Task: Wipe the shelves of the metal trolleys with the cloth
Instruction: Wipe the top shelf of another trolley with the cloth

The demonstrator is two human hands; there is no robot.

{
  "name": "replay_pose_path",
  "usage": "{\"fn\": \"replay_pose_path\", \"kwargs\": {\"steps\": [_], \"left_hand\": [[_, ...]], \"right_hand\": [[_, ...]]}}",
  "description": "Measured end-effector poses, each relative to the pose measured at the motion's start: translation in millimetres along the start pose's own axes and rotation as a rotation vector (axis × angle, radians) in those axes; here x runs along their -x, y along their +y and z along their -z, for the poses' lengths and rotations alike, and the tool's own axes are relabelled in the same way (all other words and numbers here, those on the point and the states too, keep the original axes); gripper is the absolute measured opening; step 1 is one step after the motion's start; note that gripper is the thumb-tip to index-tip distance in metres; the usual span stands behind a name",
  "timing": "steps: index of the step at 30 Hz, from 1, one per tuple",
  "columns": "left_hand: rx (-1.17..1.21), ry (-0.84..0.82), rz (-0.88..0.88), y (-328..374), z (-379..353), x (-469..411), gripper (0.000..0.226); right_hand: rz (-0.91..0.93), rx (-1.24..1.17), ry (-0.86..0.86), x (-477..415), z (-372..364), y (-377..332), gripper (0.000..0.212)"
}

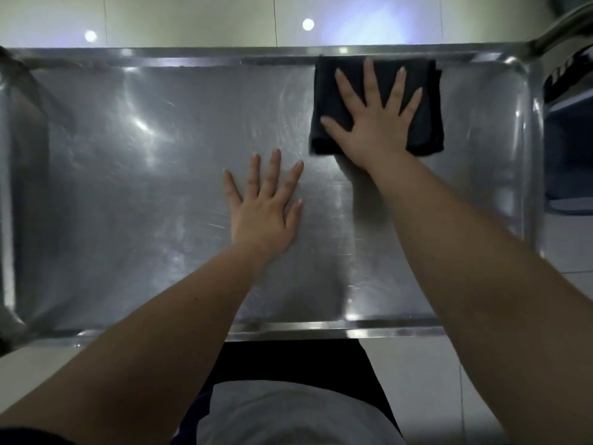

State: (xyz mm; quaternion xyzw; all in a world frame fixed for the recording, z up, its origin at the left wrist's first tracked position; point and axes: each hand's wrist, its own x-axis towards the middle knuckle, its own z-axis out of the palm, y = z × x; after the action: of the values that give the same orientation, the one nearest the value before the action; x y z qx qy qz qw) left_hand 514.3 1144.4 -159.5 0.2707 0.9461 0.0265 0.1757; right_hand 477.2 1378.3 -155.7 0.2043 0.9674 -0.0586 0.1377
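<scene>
The top shelf of a metal trolley [128, 187] fills the view, a shiny steel tray with a raised rim. A folded black cloth [426, 101] lies flat at the shelf's far right, against the back rim. My right hand [375, 123] presses on the cloth with fingers spread wide. My left hand [266, 207] rests flat on the bare steel near the middle of the shelf, fingers apart, holding nothing. Part of the cloth is hidden under my right hand.
The trolley's tubular handle [558, 24] rises at the far right corner. Pale glossy floor tiles [192, 17] lie beyond the back rim and reflect two lights. A dark object [571, 139] sits to the right of the trolley. My torso is at the near rim.
</scene>
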Motion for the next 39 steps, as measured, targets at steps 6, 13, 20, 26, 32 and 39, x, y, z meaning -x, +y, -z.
{"fn": "replay_pose_path", "kwargs": {"steps": [6, 13, 20, 26, 32, 39], "left_hand": [[0.039, 0.009, -0.015, -2.0, -0.7, 1.0, 0.058], [0.038, 0.020, -0.024, -5.0, -4.0, 2.0, 0.059], [0.025, 0.012, -0.005, -2.7, -1.9, 0.1, 0.058], [0.006, -0.012, 0.005, -1.5, -1.4, 0.6, 0.059], [0.014, -0.014, 0.005, -0.2, 1.6, 4.7, 0.058], [0.031, -0.008, -0.039, -1.8, 4.3, 6.3, 0.059]], "right_hand": [[0.067, -0.015, -0.081, 173.0, -49.3, 1.4, 0.079], [0.136, -0.028, -0.182, 250.3, -66.3, 5.5, 0.072], [-0.023, -0.020, -0.025, 38.0, -10.3, -19.7, 0.068], [-0.018, -0.006, -0.052, -7.2, 5.9, -31.4, 0.073], [-0.024, -0.015, -0.071, 78.9, -17.5, -4.6, 0.073], [0.105, -0.055, -0.182, 262.0, -66.4, -21.9, 0.073]]}}
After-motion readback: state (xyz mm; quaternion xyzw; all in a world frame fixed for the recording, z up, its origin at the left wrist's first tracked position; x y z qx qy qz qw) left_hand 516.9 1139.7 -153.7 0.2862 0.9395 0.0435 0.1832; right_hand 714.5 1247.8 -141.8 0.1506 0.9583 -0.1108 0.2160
